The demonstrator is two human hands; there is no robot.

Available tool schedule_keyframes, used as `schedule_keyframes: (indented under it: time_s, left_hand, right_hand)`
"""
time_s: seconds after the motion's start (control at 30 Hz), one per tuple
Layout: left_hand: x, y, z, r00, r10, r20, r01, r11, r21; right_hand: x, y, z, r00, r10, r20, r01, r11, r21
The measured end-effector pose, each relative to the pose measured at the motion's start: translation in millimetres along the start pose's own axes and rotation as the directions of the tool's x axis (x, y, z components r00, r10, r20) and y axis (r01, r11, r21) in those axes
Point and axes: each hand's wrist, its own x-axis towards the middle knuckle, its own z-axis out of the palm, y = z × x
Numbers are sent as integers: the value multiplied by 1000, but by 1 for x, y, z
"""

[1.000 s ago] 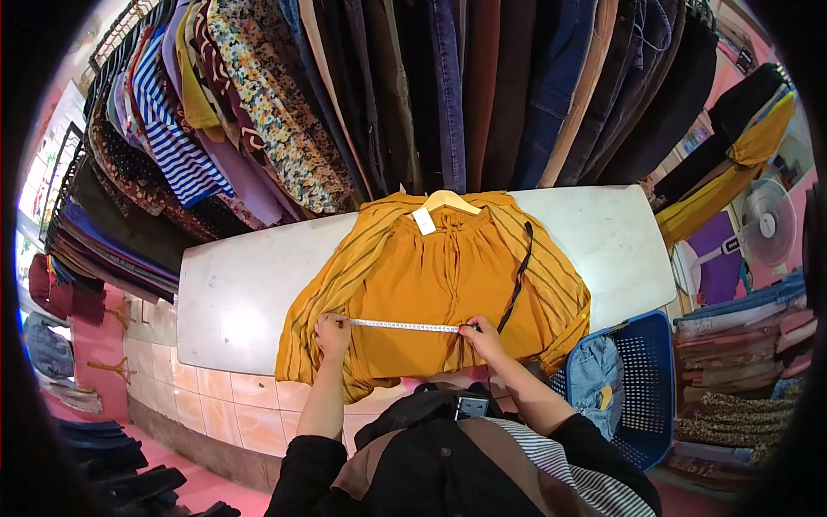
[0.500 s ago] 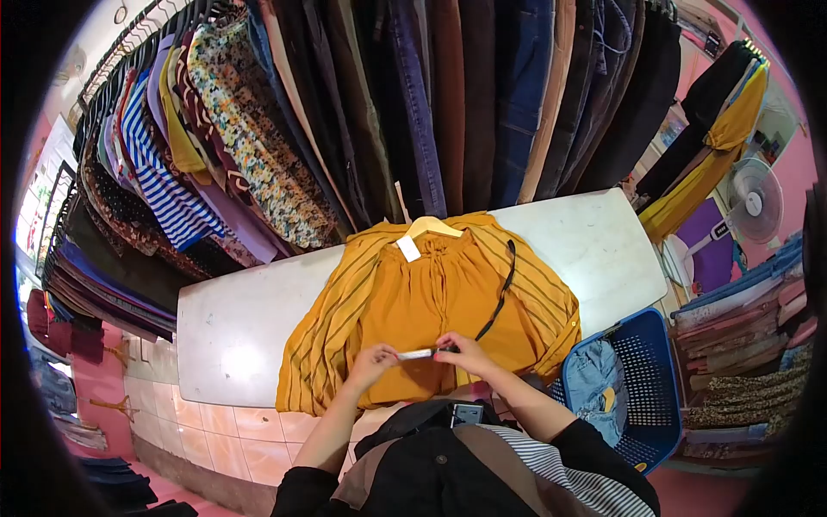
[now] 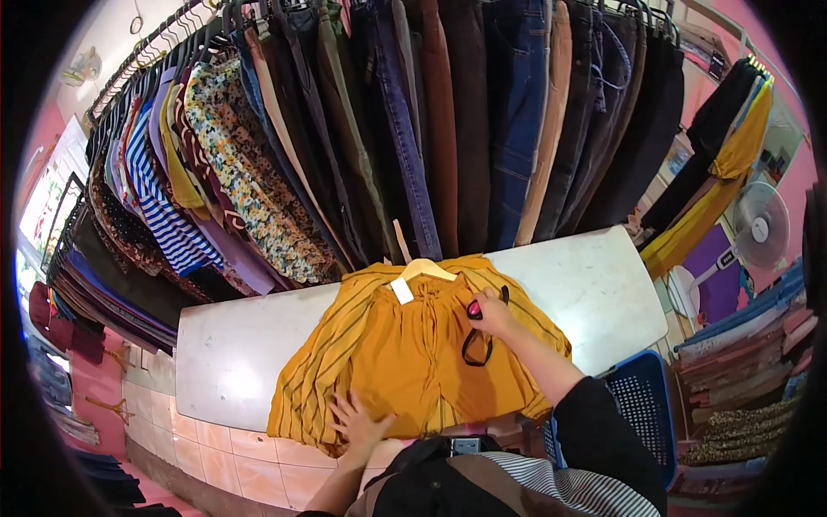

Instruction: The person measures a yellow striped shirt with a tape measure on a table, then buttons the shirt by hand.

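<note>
An orange garment with striped side parts point(image 3: 396, 345) lies spread over the white table, with a wooden hanger point(image 3: 428, 270) and a white tag point(image 3: 401, 290) at its top. My left hand point(image 3: 357, 422) rests on its lower left part, fingers spread. Near the upper right of the garment, my right hand point(image 3: 491, 312) is closed around a small dark and pink object point(image 3: 474, 309). A black strap point(image 3: 476, 349) loops down below that hand onto the cloth.
Behind the white table point(image 3: 228, 345) hang rows of trousers point(image 3: 465, 129) and patterned tops point(image 3: 250, 164). A blue basket point(image 3: 644, 388) stands at the right, partly behind my arm. Farther right are a fan point(image 3: 758, 226) and stacked clothes point(image 3: 732, 345).
My hands have parted. The left has opened and moved down onto the cloth; the right has moved up and right with the dark object. The view has tilted upward.
</note>
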Motion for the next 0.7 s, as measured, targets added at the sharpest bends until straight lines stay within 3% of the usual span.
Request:
schedule_keyframes:
  time_s: [0.13, 0.23, 0.33, 0.43, 0.53, 0.63, 0.7]
  left_hand:
    - [-15, 54, 31, 967, 127, 219, -132, 991, 6]
    - [-9, 98, 43, 960, -11, 279, 37, 995, -89]
    - [-2, 121, 53, 976, -99, 194, 108, 993, -39]
    - [-9, 134, 45, 986, -93, 138, 102, 993, -63]
    - [-6, 117, 59, 993, -64, 96, 73, 994, -86]
    - [-13, 92, 54, 987, -158, 36, 162, 975, -149]
    - [-14, 46, 75, 967, -227, -119, 210, 967, -142]
  right_hand:
    - [66, 0, 5, 973, -111, 202, 128, 989, -71]
    - [93, -9, 14, 951, -186, 246, 218, 970, -106]
    - [103, -6, 29, 946, -90, 310, 110, 993, -47]
    - [106, 6, 51, 912, -270, 308, 233, 960, 153]
    - [70, -20, 51, 890, -271, 367, 279, 960, 32]
    - [28, -37, 58, 895, -344, 284, 348, 937, 37]
    - [4, -42, 55, 925, -294, 242, 317, 946, -62]
